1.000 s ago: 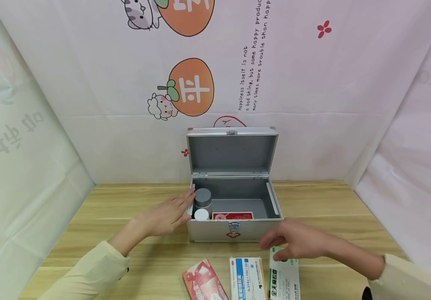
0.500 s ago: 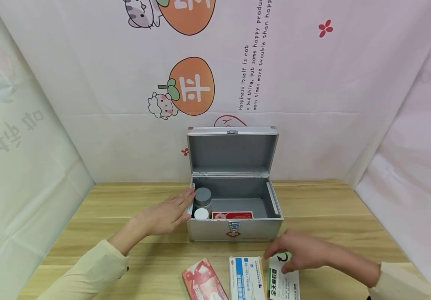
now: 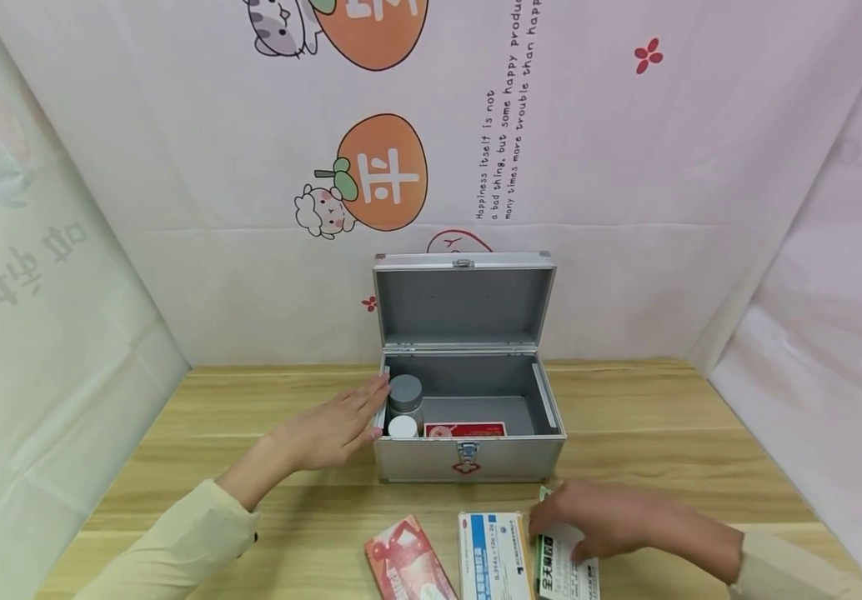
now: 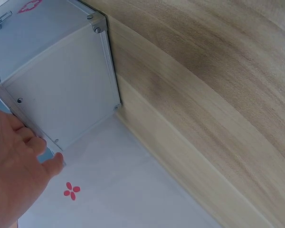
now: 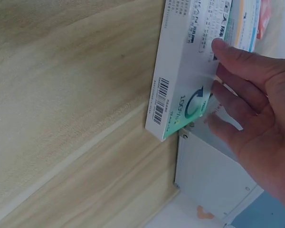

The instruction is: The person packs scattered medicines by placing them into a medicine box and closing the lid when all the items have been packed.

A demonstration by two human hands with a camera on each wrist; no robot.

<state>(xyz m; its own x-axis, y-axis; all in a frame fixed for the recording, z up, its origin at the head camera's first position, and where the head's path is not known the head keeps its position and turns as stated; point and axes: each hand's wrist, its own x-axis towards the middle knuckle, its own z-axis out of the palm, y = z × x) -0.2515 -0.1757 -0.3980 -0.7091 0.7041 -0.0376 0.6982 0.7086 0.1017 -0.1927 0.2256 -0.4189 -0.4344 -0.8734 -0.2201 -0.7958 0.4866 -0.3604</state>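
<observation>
A silver first-aid case point(image 3: 423, 461) stands with its lid raised at the back of the table. My left hand point(image 3: 333, 429) rests on its left rim with fingers mostly straight, and the left wrist view shows the hand point(image 4: 19, 161) along that edge. Inside the case are a grey-capped bottle point(image 3: 405, 392), a white-capped bottle point(image 3: 403, 427) and a red box point(image 3: 468, 430). My right hand point(image 3: 611, 517) is over a green-and-white medicine box point(image 3: 551, 575). In the right wrist view, thumb and fingers lie spread about that medicine box point(image 5: 185, 90); no firm grip shows.
A blue-and-white medicine box point(image 3: 494, 554) lies just left of the green-and-white one. Farther left, a pink-red box point(image 3: 410, 562) lies at an angle. A printed cloth point(image 3: 588, 167) hangs behind the wooden table point(image 3: 649, 417) and at its sides.
My right hand has moved down and toward me along the green-and-white medicine box. The left hand has kept its place on the case's rim.
</observation>
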